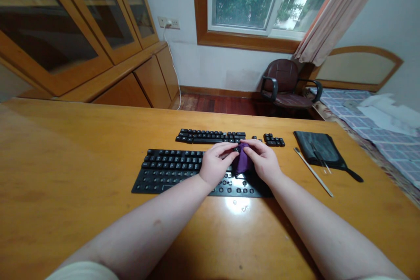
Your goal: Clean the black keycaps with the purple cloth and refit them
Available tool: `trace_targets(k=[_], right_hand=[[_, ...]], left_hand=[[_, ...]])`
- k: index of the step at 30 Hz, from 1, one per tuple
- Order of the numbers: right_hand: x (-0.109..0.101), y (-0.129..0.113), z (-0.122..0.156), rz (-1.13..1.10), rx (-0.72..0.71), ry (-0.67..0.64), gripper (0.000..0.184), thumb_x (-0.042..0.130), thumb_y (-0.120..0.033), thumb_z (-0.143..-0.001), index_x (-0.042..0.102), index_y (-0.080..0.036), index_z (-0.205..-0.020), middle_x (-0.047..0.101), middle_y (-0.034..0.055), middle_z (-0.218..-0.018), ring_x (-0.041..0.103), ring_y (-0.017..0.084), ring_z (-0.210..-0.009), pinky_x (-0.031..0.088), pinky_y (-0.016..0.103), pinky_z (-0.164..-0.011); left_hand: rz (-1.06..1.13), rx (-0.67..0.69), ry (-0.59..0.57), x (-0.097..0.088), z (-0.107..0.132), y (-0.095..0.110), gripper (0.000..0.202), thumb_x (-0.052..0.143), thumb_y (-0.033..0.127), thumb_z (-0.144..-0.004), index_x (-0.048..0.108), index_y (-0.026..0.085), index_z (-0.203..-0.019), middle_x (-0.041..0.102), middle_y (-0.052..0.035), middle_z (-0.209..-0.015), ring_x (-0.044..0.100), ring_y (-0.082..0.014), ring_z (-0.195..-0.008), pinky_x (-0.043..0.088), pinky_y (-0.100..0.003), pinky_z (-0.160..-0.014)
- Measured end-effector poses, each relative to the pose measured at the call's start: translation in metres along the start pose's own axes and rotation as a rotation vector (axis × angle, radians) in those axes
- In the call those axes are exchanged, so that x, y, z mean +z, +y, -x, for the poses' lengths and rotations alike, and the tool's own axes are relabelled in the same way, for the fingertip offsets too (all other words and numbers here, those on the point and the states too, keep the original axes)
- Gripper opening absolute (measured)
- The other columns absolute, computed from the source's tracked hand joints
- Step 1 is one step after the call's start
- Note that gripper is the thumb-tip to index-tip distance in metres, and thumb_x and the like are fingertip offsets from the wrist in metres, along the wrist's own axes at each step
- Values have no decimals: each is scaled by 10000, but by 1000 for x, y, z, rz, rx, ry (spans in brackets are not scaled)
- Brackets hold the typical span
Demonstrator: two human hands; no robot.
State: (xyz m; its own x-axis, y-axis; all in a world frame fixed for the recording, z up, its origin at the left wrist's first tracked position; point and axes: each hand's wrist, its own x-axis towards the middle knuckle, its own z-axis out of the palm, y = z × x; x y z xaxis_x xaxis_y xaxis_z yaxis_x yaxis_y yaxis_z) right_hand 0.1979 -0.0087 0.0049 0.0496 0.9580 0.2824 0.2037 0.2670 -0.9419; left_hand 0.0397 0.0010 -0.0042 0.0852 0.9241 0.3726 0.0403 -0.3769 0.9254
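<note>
My left hand (216, 164) is closed in a pinch over the keyboard, with a small black keycap (236, 150) at its fingertips, partly hidden. Facing it, my right hand (265, 162) grips a purple cloth (243, 162), which hangs down between both hands and meets the keycap. Beneath them lies a black keyboard (157, 179); its upper rows on the left still carry keys, while bare key sockets show in the lower rows. Both hands and the cloth cover part of its right side.
Loose black keycaps (216, 141) stand in rows behind the keyboard, with another small group (274, 141) farther right. A thin white brush-like stick (315, 173) and a black mesh pouch (320, 151) with tweezers (318, 154) on it lie right. Beyond the table (82, 148) stands a chair (284, 83).
</note>
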Motion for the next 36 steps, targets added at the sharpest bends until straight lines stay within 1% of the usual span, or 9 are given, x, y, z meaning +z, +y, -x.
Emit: trace_targets(k=[2,4,8,10,14,19,28,32,36], right_hand=[[1,0,1,-39,31,40,204,656,-317,-743,653,-228,-927,675,38,-871,625,186,-796,503,342,-742],[2,-2,2,-10,13,28,146,653,-303,-747,653,-221,-868,668,32,-809,621,180,-741,505,329,-694],[0,-8,4,172,-136,-38,70,645,-256,-753,686,-225,-802,674,41,-812,612,196,-793,485,353,-762],[-1,-11,4,211,-150,-24,72,640,-252,-758,695,-228,-799,678,42,-802,614,197,-787,486,356,-761],[-1,-12,4,232,-142,51,87,617,-248,-778,699,-224,-795,677,45,-802,622,191,-780,496,346,-750],[1,-12,4,288,-208,5,62,627,-225,-764,689,-218,-764,684,39,-768,628,186,-749,505,340,-731],[1,-5,5,279,-195,1,118,582,-216,-797,666,-223,-879,672,47,-859,626,192,-824,498,354,-780],[-1,0,3,262,-145,95,125,587,-244,-796,639,-215,-906,662,49,-865,632,194,-798,512,344,-733],[-2,-7,1,347,-255,47,109,560,-215,-815,665,-222,-845,655,48,-856,616,190,-836,489,349,-795]], left_hand=[[-38,7,-27,0,0,1,199,660,190,-729,702,197,-924,691,-54,-951,656,-168,-862,561,-301,-799],[-71,6,-40,-1,1,1,212,653,181,-736,700,203,-941,702,-46,-931,664,-162,-819,565,-301,-782],[-141,27,30,-3,0,1,189,641,193,-752,704,207,-930,708,-43,-938,660,-175,-865,544,-322,-832],[-158,50,19,-3,-1,3,180,642,184,-752,708,210,-917,711,-38,-935,658,-173,-874,536,-321,-847],[-165,86,-82,-3,0,5,193,641,142,-745,712,222,-906,719,-25,-917,664,-163,-854,534,-318,-856],[-183,47,-28,-3,-1,2,202,618,168,-772,701,206,-952,708,-39,-959,653,-170,-898,519,-333,-889],[27,-24,-16,1,-3,0,224,660,164,-722,699,178,-942,621,-63,-979,624,-152,-896,553,-280,-804],[165,-157,-53,4,-3,-3,375,665,130,-704,637,179,-1076,647,-62,-973,634,-150,-881,538,-316,-850],[232,-209,-101,5,-3,-5,403,643,121,-722,601,177,-1119,672,-81,-1022,630,-185,-977,498,-362,-924]])
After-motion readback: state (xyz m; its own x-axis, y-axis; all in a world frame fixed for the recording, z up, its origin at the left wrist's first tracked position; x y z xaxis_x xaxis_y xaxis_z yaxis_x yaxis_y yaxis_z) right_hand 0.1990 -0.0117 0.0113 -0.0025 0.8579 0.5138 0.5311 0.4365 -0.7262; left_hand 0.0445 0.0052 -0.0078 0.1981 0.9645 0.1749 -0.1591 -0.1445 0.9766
